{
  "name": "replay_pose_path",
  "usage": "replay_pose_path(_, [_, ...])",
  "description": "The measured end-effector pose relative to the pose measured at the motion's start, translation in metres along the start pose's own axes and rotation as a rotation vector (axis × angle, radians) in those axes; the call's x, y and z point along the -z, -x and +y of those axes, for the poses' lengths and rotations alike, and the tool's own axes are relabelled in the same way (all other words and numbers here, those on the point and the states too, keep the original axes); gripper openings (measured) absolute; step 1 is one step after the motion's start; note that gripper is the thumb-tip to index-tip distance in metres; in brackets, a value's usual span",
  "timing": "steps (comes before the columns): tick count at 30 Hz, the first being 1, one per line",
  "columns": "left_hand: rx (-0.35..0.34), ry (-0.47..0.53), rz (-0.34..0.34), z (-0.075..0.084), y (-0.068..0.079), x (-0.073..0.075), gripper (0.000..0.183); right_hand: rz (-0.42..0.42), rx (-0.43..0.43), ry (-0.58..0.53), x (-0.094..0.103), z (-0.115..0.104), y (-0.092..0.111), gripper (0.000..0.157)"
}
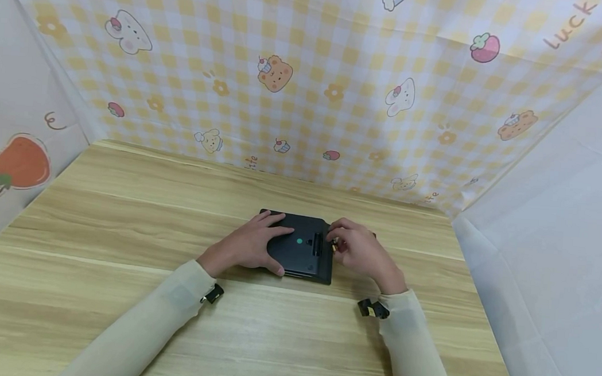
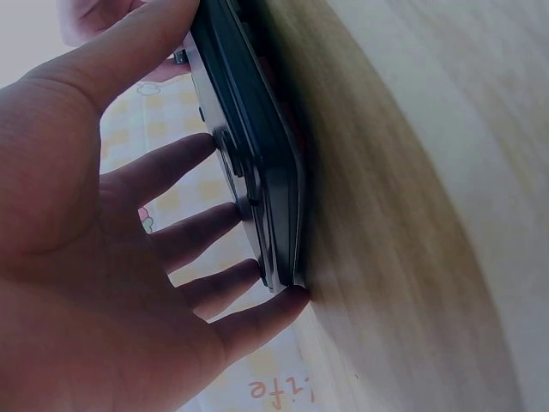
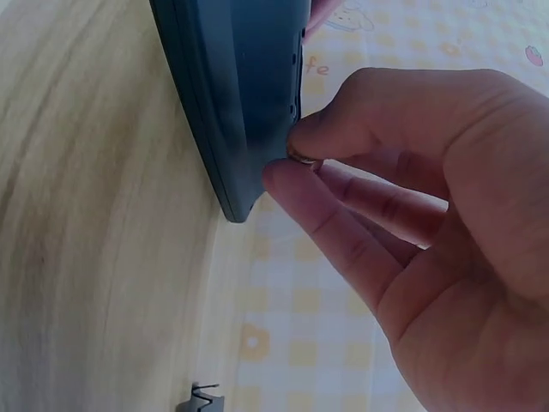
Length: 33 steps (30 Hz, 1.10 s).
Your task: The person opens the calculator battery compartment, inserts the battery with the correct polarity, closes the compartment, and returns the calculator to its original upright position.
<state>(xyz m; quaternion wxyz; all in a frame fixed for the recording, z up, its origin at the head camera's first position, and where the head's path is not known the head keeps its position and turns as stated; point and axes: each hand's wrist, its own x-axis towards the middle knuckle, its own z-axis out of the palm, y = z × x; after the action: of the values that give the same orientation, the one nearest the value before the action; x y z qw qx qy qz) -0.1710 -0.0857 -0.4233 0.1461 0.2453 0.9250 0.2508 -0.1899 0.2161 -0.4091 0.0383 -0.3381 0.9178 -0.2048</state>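
Note:
A flat black device (image 1: 297, 257), apparently a calculator lying face down, is on the wooden table with a narrow slot (image 1: 317, 245) showing near its right end. My left hand (image 1: 250, 243) rests on its left part, fingers spread and fairly straight. In the left wrist view those fingertips (image 2: 230, 213) touch the device along one end, the little finger low by the table. Beside the right end, my right hand (image 1: 361, 250) pinches a small black-and-gold battery (image 1: 334, 246) between thumb and fingers. Only a metallic rim of the battery (image 3: 302, 158) shows in the right wrist view.
A small black clip-like piece (image 3: 202, 400) lies on the table beyond the right hand; the head view shows only a sliver of it. A yellow checked cloth (image 1: 306, 108) hangs behind the table (image 1: 123, 211), with white cloth (image 1: 550, 255) at both sides.

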Motion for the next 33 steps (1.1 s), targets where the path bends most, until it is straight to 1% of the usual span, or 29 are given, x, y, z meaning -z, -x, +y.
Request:
replay_pose_path(6, [-0.005,0.001,0.001,-0.001,0.001,0.000,0.096,0.000,-0.001,-0.002,-0.003,-0.005,-0.001,0.024])
replay_pose_path(13, [-0.003,0.004,-0.001,0.000,0.001,0.000,0.096,0.024,0.007,-0.023,-0.006,-0.006,-0.001,0.024])
replay_pose_path(19, [-0.004,0.005,-0.003,0.000,0.001,0.001,0.096,0.043,-0.029,-0.034,-0.008,-0.004,-0.001,0.025])
replay_pose_path(27, [0.000,0.002,-0.004,0.000,0.000,0.000,0.097,0.079,-0.076,-0.034,-0.011,-0.004,-0.002,0.016])
replay_pose_path(33, [0.003,0.003,-0.006,-0.001,-0.001,0.000,0.097,0.096,-0.085,-0.069,-0.012,-0.001,-0.002,0.012])
